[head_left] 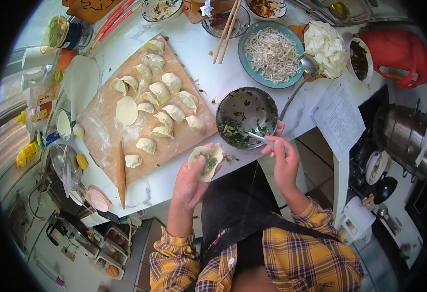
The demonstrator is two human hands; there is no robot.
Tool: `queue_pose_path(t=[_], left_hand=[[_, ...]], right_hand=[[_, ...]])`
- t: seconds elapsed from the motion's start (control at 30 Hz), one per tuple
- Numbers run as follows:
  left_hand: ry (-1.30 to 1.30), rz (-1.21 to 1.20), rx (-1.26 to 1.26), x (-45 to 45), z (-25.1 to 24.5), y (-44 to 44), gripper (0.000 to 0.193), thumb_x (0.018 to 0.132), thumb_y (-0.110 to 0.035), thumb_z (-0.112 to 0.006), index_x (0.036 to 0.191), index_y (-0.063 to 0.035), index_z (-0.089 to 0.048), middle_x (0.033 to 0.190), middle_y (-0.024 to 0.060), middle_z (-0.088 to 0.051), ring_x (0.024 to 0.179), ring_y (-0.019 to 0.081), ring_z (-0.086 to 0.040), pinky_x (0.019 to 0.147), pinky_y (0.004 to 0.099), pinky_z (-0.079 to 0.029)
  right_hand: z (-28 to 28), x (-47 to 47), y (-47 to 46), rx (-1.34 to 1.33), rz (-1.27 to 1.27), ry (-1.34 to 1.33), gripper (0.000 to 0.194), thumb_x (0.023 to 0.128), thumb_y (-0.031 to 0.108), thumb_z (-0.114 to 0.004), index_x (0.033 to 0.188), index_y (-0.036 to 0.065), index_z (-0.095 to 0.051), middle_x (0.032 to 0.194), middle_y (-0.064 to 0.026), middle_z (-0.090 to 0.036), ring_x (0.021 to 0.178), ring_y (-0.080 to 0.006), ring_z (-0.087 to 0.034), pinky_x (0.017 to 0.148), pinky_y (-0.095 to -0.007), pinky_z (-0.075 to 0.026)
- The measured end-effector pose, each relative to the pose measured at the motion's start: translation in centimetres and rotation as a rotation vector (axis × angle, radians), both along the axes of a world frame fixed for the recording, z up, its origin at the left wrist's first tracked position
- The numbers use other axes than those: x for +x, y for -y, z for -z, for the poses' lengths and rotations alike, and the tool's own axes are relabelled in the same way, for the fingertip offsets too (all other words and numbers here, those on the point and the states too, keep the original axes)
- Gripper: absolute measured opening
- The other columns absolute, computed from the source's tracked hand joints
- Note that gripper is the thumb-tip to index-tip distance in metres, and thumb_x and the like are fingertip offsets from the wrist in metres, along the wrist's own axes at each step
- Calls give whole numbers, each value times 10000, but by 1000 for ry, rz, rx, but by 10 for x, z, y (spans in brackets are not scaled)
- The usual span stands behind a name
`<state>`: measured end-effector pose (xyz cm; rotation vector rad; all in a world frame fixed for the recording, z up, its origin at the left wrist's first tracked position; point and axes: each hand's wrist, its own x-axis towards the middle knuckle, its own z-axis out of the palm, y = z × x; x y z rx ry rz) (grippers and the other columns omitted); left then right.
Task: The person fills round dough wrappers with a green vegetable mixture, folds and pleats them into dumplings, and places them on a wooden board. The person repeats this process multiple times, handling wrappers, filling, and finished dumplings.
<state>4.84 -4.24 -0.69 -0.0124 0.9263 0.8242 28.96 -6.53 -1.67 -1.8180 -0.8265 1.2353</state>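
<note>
My left hand [192, 179] holds a round dumpling wrapper [217, 154], laid flat on the palm, with green chopped filling [209, 162] in its middle. My right hand [283, 157] grips the handle of a spoon [259, 137], whose tip reaches into a metal bowl [223, 106]. More green filling clings to the bowl's floor and wall. To the left, several folded dumplings [159, 91] and one flat wrapper [127, 110] lie on a floured wooden board [100, 135]. A wooden rolling pin [121, 175] rests at the board's near left corner.
Beyond the bowl stand a teal plate of noodles [272, 54], a metal ladle [293, 93], wooden chopsticks [228, 31] and seasoning bowls [162, 9]. Printed sheets [338, 116] lie at the right counter edge, near a stove with a steel pot [405, 137]. A red jug [396, 54] stands behind.
</note>
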Motion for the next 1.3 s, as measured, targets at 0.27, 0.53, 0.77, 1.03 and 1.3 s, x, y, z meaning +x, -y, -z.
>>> queue_pose_path(t=[0.27, 0.53, 0.77, 1.03, 1.3], left_hand=[[-16, 13, 40, -3, -6, 0, 498, 1015, -239, -626, 1387, 65, -495, 1429, 197, -535, 1285, 327, -576, 1057, 411, -504], [-8, 10, 44, -1, -4, 0, 499, 993, -222, -653, 1383, 49, -504, 1430, 202, -540, 1294, 331, -575, 1047, 405, -521], [-20, 4, 32, 0, -6, 2, 471, 1012, -210, -625, 1375, 68, -514, 1391, 208, -572, 1263, 308, -588, 1060, 397, -494], [53, 20, 21, 9, 9, 4, 476, 1012, -228, -625, 1377, 58, -516, 1329, 200, -611, 1220, 268, -608, 1074, 384, -477], [82, 55, -5, 15, 10, 5, 487, 1007, -246, -630, 1382, 48, -527, 1320, 185, -625, 1195, 235, -622, 1066, 351, -479]], right_hand=[[-11, 15, -1, 106, -82, 165, 246, 1051, 124, -509, 1152, 18, -707, 824, -30, -701, 777, -87, -556, 694, -259, -452], [-27, 31, -21, 391, -388, 634, 236, 900, 18, -647, 1131, 23, -698, 865, -95, -683, 776, -275, -607, 709, -369, -481], [-57, 27, -47, 451, -715, 934, 229, 845, 29, -704, 1072, 5, -681, 844, -99, -641, 766, -293, -572, 708, -406, -476], [-56, 19, -51, 334, -660, 779, 143, 909, 58, -651, 1040, 7, -677, 785, -101, -657, 689, -255, -593, 652, -381, -488], [-31, 35, -28, -120, -191, 184, 281, 1054, 163, -477, 1017, 6, -707, 706, -15, -656, 615, -46, -458, 595, -233, -395]])
